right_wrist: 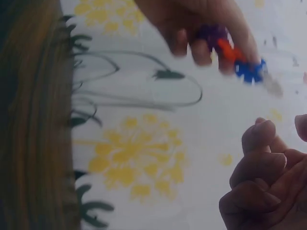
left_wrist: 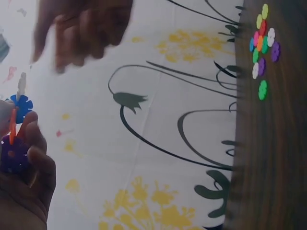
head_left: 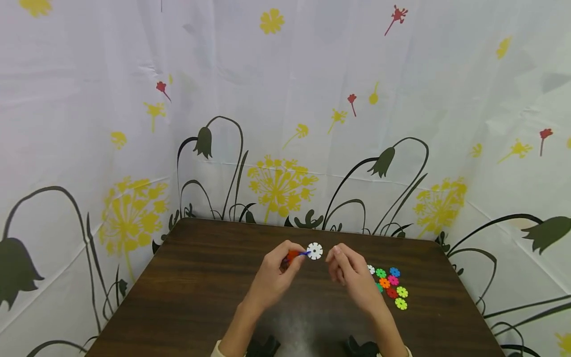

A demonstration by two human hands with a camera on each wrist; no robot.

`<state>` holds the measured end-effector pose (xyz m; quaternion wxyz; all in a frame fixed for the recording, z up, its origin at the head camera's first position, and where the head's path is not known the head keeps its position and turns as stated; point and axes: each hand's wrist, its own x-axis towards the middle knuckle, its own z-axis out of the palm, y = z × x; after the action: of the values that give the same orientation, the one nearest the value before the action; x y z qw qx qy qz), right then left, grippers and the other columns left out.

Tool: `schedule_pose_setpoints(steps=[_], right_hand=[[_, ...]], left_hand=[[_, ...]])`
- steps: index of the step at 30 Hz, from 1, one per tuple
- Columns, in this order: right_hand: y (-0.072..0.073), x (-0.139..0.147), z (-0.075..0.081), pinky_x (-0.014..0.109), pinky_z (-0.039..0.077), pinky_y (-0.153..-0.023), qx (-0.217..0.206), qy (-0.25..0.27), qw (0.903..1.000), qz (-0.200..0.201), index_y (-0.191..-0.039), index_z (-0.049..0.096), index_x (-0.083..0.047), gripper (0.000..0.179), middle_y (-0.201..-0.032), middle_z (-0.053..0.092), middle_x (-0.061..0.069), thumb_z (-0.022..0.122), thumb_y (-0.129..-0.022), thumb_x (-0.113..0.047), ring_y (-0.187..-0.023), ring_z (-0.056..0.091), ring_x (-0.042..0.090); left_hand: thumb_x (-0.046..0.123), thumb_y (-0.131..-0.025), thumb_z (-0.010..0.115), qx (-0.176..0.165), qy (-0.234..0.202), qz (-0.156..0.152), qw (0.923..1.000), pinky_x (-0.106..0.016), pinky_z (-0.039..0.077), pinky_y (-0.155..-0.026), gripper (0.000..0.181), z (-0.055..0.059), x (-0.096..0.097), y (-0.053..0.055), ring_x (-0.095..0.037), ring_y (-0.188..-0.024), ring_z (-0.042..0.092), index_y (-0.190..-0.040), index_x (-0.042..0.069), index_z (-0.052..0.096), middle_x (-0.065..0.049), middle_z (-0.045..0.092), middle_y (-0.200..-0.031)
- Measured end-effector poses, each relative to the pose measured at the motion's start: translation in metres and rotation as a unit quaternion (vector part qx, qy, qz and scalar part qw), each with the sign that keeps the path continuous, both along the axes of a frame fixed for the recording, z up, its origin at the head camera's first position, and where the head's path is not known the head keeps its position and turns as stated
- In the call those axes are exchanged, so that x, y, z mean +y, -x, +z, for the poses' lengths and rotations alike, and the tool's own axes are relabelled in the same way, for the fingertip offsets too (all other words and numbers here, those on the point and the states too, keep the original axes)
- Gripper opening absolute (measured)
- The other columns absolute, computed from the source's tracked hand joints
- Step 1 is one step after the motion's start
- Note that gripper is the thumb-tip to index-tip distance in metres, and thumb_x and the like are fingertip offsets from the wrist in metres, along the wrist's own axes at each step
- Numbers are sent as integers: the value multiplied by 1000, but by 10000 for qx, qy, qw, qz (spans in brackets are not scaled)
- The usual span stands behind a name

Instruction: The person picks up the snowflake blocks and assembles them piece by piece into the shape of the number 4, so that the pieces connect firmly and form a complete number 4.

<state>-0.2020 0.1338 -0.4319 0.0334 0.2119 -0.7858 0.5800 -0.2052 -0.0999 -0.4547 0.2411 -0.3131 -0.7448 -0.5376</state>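
Observation:
My left hand (head_left: 273,277) grips a short chain of notched plastic discs, raised above the table. In the left wrist view the chain runs from a purple disc (left_wrist: 13,157) in the palm through an orange disc (left_wrist: 13,127) and a blue disc (left_wrist: 22,109) to a white disc (left_wrist: 22,82) at the tip. The head view shows that white disc (head_left: 317,256) face on, past the thumb and fingertips. Beside it, slightly apart, is my right hand (head_left: 354,277), its fingers loosely bent. Nothing shows between the right thumb and fingers (right_wrist: 259,167).
Several loose notched discs lie on the dark wooden table (head_left: 200,282) at the right, among them a yellow disc (head_left: 401,304), a red disc (head_left: 392,293) and a blue disc (head_left: 394,271). My right hand partly hides them. A flower-printed curtain (head_left: 285,99) hangs behind the table.

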Motion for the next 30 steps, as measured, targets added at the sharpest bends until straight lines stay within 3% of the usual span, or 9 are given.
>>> schedule_pose_setpoints(steps=[4,10,15,19,24,30], right_hand=[[8,19,-22,33,48,-57,-451,-504,9972,-325,-98,65,-13,34,-73,57,13,52,-115,-39,-62,53,29],[17,49,-65,30,48,-62,-1179,-1310,9808,-830,-97,66,-8,28,-74,58,7,64,-110,-33,-66,56,21],[23,68,-94,30,47,-61,-1276,-1883,9657,-1255,-99,68,-7,19,-77,59,2,68,-107,-25,-67,55,15],[25,78,-110,33,47,-63,-1286,-2367,9502,-1568,-103,68,-9,17,-83,63,2,72,-105,-26,-71,56,16],[25,87,-123,35,47,-62,-1417,-2992,9247,-1881,-116,65,-11,28,-90,69,2,74,-102,-34,-74,60,17],[25,90,-130,36,48,-63,-1453,-3074,9214,-1881,-126,61,-6,37,-90,70,5,77,-99,-27,-72,60,19]], left_hand=[[9,-106,68,-381,-132,150,9991,-24,51,-60,15,-8,-11,1,-5,-72,55,-118,18,68,-4,62,-91],[13,-107,68,-567,-156,467,9972,-20,38,-56,10,-15,-20,2,-5,-65,42,-114,19,67,4,52,-83],[14,-107,69,-673,-192,500,9963,-19,37,-55,8,-20,-22,5,-6,-63,40,-112,18,66,4,49,-81],[15,-106,70,-838,-276,487,9949,-20,39,-54,8,-23,-21,6,-6,-63,42,-111,18,65,4,51,-81],[16,-107,69,-817,-303,412,9953,-20,40,-55,6,-24,-19,6,-4,-64,43,-111,18,65,2,52,-82],[17,-107,70,-832,-405,413,9949,-21,40,-56,8,-23,-18,6,-7,-65,45,-113,19,65,2,54,-85]])
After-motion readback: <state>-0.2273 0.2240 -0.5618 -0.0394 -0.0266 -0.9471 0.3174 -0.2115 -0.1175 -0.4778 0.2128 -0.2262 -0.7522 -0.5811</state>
